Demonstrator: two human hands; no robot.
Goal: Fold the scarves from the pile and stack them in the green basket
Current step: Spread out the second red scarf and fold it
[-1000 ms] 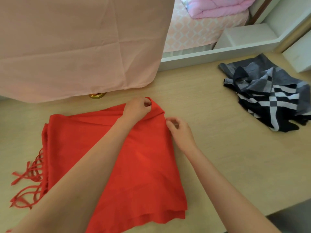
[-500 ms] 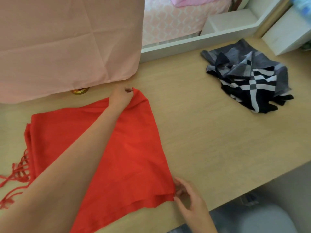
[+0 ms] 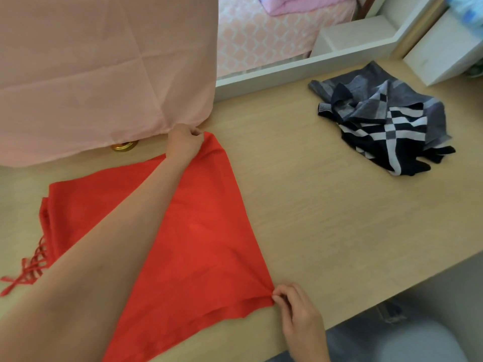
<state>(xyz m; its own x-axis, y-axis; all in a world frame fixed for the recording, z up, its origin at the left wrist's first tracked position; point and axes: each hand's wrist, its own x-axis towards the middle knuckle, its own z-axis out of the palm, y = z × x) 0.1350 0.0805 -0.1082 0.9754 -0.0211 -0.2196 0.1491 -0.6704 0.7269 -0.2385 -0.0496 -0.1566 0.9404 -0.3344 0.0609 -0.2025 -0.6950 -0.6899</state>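
Observation:
A red scarf [image 3: 206, 231] with fringe at its left end lies spread and folded on the wooden table [image 3: 326, 205]. My left hand [image 3: 184, 143] pinches its far right corner, just below the pink cloth. My right hand [image 3: 298, 312] pinches the near right corner by the table's front edge. A crumpled black, white and grey checked scarf [image 3: 386, 126] lies at the back right of the table. No green basket is in view.
A pink cloth [image 3: 104, 69] hangs over the back left, with a gold round object [image 3: 124, 146] under its hem. A white frame [image 3: 300, 66] borders the table's back, and a white box [image 3: 441, 53] stands at the far right.
My right hand slid from the scarf's far corner down its right edge to the near corner and now pinches it. My left hand stayed on the far corner. The view shifted.

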